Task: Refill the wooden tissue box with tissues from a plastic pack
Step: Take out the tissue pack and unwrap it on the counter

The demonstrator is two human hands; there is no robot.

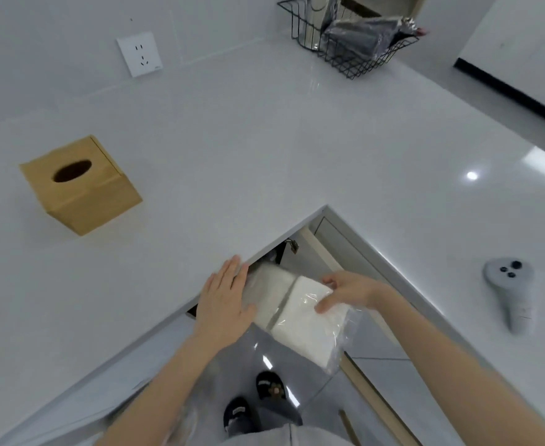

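Observation:
The wooden tissue box (79, 185) stands on the white countertop at the left, its oval top opening dark and with no tissue showing. A clear plastic pack of white tissues (300, 320) is held in the air in front of the counter's inner corner. My right hand (345, 292) grips the pack's upper right edge. My left hand (224, 300) lies flat with fingers extended against the pack's left side, partly over the counter edge.
The L-shaped white countertop (264, 140) wraps around me. A black wire basket (348, 37) with dark bags stands at the back. A grey handheld controller (512, 291) lies at the right. A wall socket (140, 53) is behind the box. My slippered feet (255, 403) show below.

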